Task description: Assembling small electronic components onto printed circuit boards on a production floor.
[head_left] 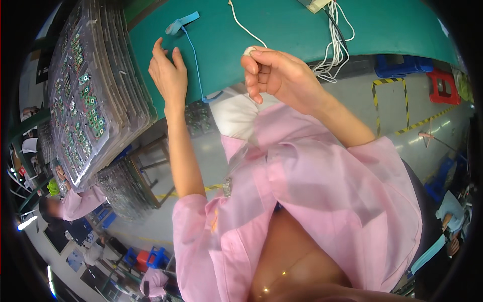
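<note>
My left hand (168, 78) hovers at the left part of the green table mat (221, 55), fingers apart and holding nothing. Just beyond it lies a light-blue wrist strap (182, 23), whose thin blue cord (195, 60) runs to the table's near edge. My right hand (282, 75) is raised near that edge, thumb and forefinger pinched on a small whitish rounded piece (249, 51); its exact kind I cannot make out. Behind these fingers a white cord (245, 26) comes down from the far edge; whether it joins the piece is hidden.
Tall stacked clear trays of green circuit boards (83, 100) stand left of the table. A bundle of white cables (332, 58) hangs over the edge at right. Red (444, 85) and blue stools (402, 66) stand on the floor beyond. Other people are in the background.
</note>
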Demonstrator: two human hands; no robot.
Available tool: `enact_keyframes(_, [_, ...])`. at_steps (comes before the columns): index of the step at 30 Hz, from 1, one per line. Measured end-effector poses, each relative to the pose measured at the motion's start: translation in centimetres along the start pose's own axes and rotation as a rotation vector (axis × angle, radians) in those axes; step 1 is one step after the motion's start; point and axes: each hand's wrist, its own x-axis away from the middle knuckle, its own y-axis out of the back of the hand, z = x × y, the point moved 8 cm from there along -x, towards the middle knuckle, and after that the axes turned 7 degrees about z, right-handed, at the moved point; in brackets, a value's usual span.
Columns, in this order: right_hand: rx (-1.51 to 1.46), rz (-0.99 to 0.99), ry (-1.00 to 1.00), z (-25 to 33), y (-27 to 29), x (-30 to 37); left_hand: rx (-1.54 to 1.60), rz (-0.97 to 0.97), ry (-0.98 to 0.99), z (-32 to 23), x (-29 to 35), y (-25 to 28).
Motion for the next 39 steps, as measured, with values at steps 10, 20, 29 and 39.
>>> enact_keyframes(10, [0.322, -0.013, 0.034, -1.8, -1.0, 0.6, 0.995, 0.217, 0.104, -8.5, 6.2, 5.3])
enact_keyframes(20, [1.752, -0.091, 0.527, -1.4, -5.5, 4.2, 0.852, 0.231, 0.128, -9.8, 10.0, 6.8])
enact_keyframes(29, [1.855, -0.055, 0.634, -2.7, -7.9, 7.8, 0.459, 0.131, -0.074, -12.4, 13.8, 9.5])
enact_keyframes(39, [0.950, 0.190, 0.159, -4.9, -7.9, 9.2, 1.140, 0.077, -0.012, -12.4, 17.1, 10.3])
